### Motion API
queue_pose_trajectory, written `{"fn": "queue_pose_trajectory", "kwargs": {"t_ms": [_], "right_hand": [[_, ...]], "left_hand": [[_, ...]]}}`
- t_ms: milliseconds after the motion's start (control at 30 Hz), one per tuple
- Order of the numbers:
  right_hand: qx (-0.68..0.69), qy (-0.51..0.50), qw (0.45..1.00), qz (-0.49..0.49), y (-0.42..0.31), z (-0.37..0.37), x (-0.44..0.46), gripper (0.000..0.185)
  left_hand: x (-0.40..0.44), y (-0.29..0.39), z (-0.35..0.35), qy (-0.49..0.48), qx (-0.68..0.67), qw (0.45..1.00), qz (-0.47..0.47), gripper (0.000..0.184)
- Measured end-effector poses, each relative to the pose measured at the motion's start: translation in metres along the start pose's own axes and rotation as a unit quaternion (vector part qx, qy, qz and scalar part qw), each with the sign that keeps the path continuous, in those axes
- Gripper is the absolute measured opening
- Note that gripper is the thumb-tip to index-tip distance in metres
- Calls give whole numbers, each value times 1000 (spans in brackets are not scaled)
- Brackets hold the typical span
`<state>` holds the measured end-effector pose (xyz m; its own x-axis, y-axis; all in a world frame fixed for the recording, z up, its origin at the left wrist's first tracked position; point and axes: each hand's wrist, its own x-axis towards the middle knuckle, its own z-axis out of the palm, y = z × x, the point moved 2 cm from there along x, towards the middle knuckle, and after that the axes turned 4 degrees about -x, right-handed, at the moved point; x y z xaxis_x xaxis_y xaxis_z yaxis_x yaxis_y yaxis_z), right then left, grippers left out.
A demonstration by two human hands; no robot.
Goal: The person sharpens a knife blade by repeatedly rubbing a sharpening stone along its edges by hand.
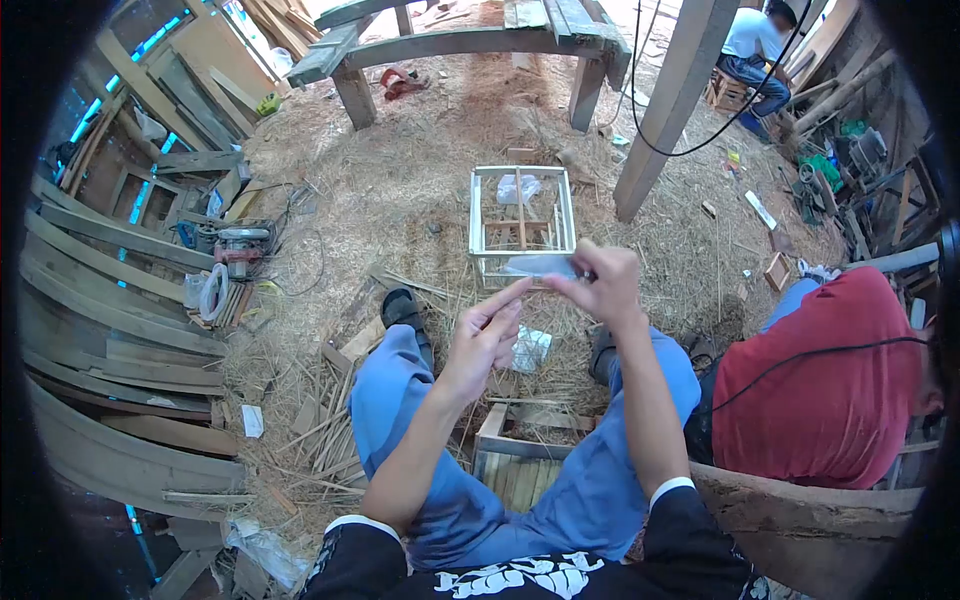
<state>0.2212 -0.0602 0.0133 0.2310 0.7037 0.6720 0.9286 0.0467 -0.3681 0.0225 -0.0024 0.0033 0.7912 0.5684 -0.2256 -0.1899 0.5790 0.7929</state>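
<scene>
My right hand [607,285] is raised in front of me, its fingers closed on what looks like a knife [540,265] with a broad grey blade. The blade points left, and its handle is hidden in the fist. Just below and left of it is my left hand [483,345], fingers curled and the index finger and thumb pressed together toward the blade's underside. Whatever they pinch is too small to make out. Beyond both hands, a pale wooden frame [478,205] stands on the floor.
A person in a red shirt [810,390] sits close on my right; another person [757,50] sits at the far right. A wooden post [670,110] and workbench [470,42] stand ahead. A circular saw [240,250], planks [120,345] and thin wood strips [330,440] lie leftward.
</scene>
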Motion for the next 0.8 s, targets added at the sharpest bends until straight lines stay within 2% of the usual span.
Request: {"fn": "queue_pose_trajectory", "kwargs": {"t_ms": [133, 167, 300, 400, 433, 533, 567, 667, 700, 733, 800], "right_hand": [[36, 1, 996, -78, -23, -3, 2, 49], [19, -26, 996, -84, -26, -1, -2, 48], [0, 6, 999, 40, 6, -5, 2, 47], [30, 37, 996, -70, -10, 3, -3, 49], [18, -15, 997, -76, -21, -2, -6, 48], [16, 47, 999, -2, 3, 3, -8, 49], [-7, 28, 998, 58, 17, -2, -7, 52], [-22, 53, 998, -35, -1, 0, -5, 52], [23, 34, 996, -75, -11, 3, -6, 53], [0, 0, 996, -84, -20, 0, -9, 53], [30, 53, 998, -32, 2, 8, -13, 50]], "left_hand": [[3, -7, -7, -5, 21, 1000, -14, 30], [4, -7, -9, -2, 21, 1000, -8, 29], [-1, -2, 2, -6, 6, 1000, -7, 26], [1, -6, -3, -14, 15, 1000, -12, 33], [2, -8, -6, -15, 24, 999, -16, 37], [-1, -3, 2, -5, 23, 1000, -14, 30], [-1, -3, 3, -10, 18, 1000, -15, 31], [2, -5, 2, -21, 17, 1000, -11, 32], [4, -8, -3, -19, 24, 1000, -7, 32], [5, -11, -6, -17, 30, 999, -6, 32], [4, -11, -6, -21, 20, 1000, -7, 29]]}}
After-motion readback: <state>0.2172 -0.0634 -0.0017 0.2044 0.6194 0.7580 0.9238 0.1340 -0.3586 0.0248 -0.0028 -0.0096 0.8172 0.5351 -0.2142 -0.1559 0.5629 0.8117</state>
